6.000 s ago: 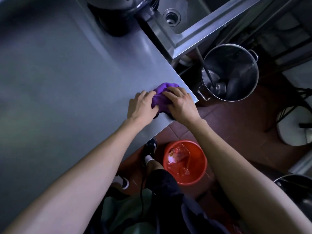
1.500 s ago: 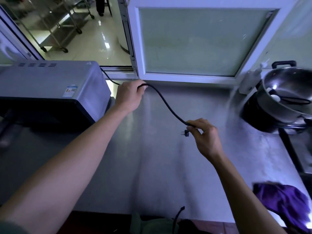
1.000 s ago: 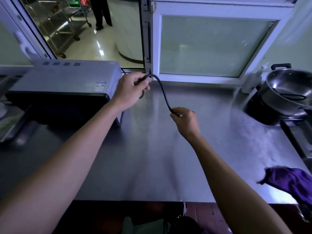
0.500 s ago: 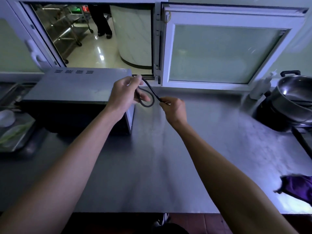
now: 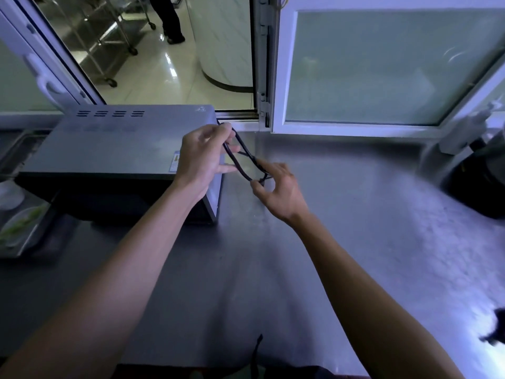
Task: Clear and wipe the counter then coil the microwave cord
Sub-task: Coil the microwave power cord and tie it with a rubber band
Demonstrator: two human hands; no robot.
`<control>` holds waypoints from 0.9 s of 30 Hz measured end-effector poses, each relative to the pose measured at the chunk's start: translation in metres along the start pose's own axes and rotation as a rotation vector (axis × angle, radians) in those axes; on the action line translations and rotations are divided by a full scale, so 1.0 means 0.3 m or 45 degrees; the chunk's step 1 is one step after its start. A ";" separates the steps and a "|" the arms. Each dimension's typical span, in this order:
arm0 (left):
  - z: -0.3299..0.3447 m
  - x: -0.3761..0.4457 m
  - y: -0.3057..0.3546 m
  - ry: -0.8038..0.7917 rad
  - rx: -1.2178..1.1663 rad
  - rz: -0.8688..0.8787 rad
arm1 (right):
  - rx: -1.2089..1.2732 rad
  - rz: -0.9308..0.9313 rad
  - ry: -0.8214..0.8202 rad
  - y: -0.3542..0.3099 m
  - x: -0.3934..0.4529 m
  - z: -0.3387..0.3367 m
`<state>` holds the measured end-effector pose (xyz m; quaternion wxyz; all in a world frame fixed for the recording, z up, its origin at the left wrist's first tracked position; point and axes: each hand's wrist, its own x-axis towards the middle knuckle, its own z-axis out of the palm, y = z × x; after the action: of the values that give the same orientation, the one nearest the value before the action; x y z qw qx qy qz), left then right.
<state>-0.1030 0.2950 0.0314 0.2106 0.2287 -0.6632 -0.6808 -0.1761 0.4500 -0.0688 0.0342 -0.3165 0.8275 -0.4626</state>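
A grey microwave (image 5: 117,149) stands at the back left of the steel counter (image 5: 341,242). Its black cord (image 5: 240,160) comes from behind the microwave's right rear corner and hangs in loops between my hands. My left hand (image 5: 203,160) holds the top of the loops in its fingers beside the microwave's right edge. Just to the right and lower, my right hand (image 5: 278,190) pinches the bottom of the loop between thumb and fingertips. The plug is not visible. A sliver of the purple cloth (image 5: 496,328) shows at the counter's right edge.
A frosted window (image 5: 382,69) closes the wall behind the counter, and an open hatch (image 5: 164,64) beside it shows another room with a person's legs. A dark pot base (image 5: 481,181) sits at the right. A tray with a plate (image 5: 16,228) lies left of the microwave.
The cord has been gathered from one long stretch into loops in my left hand. My right hand has dropped a little lower, pulling the loop down. The view has moved closer.
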 end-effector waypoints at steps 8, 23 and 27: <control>0.100 0.085 -0.060 -0.079 -0.035 -0.023 | -0.160 -0.067 0.133 0.073 0.043 -0.016; 0.153 0.170 -0.318 -0.524 1.024 0.407 | 0.393 0.429 0.373 0.022 0.170 -0.130; 0.199 0.191 -0.312 -0.591 1.085 0.540 | 0.550 0.464 0.470 -0.006 0.219 -0.159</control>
<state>-0.1828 0.3123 -0.0632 0.0797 -0.0019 -0.9420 -0.3260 -0.2442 0.4482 -0.0247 0.0322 -0.0596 0.7455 -0.6631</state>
